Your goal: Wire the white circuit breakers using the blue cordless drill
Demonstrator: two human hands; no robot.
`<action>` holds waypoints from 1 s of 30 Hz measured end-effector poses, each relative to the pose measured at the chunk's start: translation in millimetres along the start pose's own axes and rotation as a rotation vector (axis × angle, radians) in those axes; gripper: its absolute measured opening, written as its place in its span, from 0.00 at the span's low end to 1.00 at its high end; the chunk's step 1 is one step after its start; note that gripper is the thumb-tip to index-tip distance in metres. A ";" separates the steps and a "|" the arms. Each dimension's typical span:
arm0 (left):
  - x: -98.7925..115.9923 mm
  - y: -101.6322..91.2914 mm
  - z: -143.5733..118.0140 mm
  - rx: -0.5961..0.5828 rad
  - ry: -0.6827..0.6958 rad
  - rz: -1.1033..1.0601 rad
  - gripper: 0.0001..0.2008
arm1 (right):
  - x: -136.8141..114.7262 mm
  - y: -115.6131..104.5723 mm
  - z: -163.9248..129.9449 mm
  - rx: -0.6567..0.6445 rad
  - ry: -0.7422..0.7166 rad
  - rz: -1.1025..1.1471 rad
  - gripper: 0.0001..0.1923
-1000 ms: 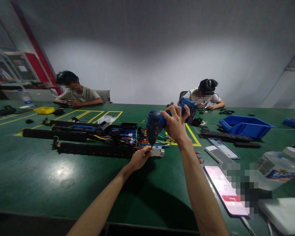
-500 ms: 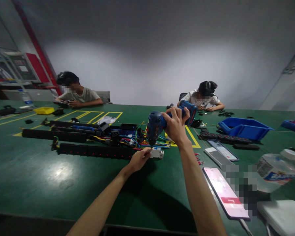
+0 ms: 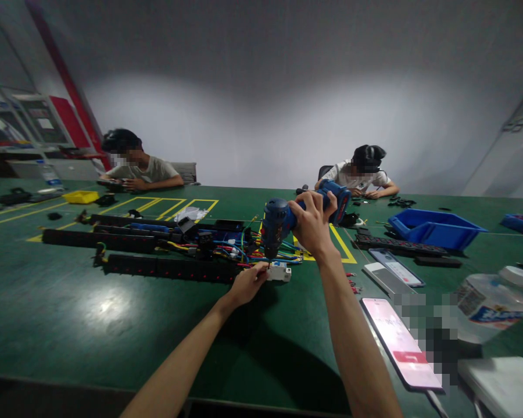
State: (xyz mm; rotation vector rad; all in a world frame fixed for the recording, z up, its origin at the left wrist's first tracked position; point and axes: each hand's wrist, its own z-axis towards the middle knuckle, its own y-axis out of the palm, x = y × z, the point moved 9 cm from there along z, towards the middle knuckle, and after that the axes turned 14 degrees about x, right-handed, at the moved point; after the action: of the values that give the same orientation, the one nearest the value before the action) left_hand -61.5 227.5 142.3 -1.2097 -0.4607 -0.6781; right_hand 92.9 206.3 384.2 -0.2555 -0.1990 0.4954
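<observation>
My right hand (image 3: 311, 223) is wrapped round the grip of a blue cordless drill (image 3: 275, 223), its nose pointing down. The bit's tip meets the left end of a small white circuit breaker (image 3: 280, 271) with a blue part on top. Closed on that same end, my left hand (image 3: 248, 283) steadies the breaker on the table; its fingertips are partly hidden. Coloured wires (image 3: 239, 247) lie just behind, running out of long black power strips (image 3: 169, 267) to the left.
On the right lie a lit phone (image 3: 401, 342), two more phones, a plastic bottle (image 3: 490, 305), a white box (image 3: 501, 383) and a blue bin (image 3: 436, 227). A yellow tray (image 3: 81, 197) stands far left. Two people (image 3: 146, 168) sit across the green table (image 3: 165, 325).
</observation>
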 end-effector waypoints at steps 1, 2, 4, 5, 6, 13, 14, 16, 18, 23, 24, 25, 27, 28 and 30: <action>-0.1 -0.2 0.0 0.003 0.002 -0.001 0.17 | 0.3 -0.1 0.1 0.001 0.003 -0.003 0.19; -0.2 -0.2 -0.1 0.004 0.004 0.001 0.17 | 0.7 -0.3 0.1 0.002 0.007 -0.006 0.19; -0.1 -0.8 -0.1 0.009 0.005 0.003 0.17 | 1.2 -0.5 0.1 0.000 0.010 -0.011 0.19; 0.3 -1.0 -0.1 0.010 0.008 0.003 0.17 | 1.3 -0.7 0.1 -0.002 0.011 -0.012 0.20; 1.0 -1.2 -0.2 0.009 0.011 0.003 0.17 | 1.3 -0.9 0.1 -0.003 0.010 -0.011 0.20; 2.3 -2.8 -1.0 0.008 -0.018 -0.010 0.17 | 1.3 -2.1 0.6 -0.015 0.019 -0.009 0.18; 2.1 -2.8 -1.0 0.011 -0.019 -0.015 0.17 | 1.5 -2.0 0.5 -0.016 0.020 -0.011 0.18; 1.2 -2.4 -0.7 0.020 -0.015 -0.029 0.17 | 1.9 -1.7 0.3 -0.018 0.020 -0.007 0.17; 0.7 -1.3 -0.2 0.025 -0.001 -0.049 0.17 | 2.1 -1.1 0.0 -0.019 0.019 0.003 0.18; -0.4 -0.4 1.0 0.047 0.023 -0.101 0.16 | 3.5 -1.5 -0.4 -0.013 0.035 0.003 0.18; -0.6 -0.7 1.1 0.053 0.022 -0.105 0.16 | 3.7 -1.7 -0.4 -0.012 0.034 0.003 0.18; -0.7 -1.2 1.2 0.059 0.022 -0.106 0.16 | 4.0 -1.6 -0.5 -0.012 0.032 0.004 0.18; -0.4 -2.1 1.1 0.068 0.026 -0.104 0.16 | 4.6 -1.0 -0.9 -0.018 0.023 0.007 0.17; -0.2 -2.6 1.0 0.073 0.029 -0.102 0.16 | 5.2 -0.5 -1.1 -0.022 0.020 0.007 0.17; 0.4 -3.3 0.6 0.079 0.035 -0.098 0.16 | 6.4 0.3 -1.4 -0.030 0.016 0.005 0.18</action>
State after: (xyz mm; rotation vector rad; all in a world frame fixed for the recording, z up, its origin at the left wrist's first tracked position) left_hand -63.5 227.3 145.1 -1.1045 -0.5157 -0.7572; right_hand 98.7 209.4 383.6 -0.2891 -0.1906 0.4951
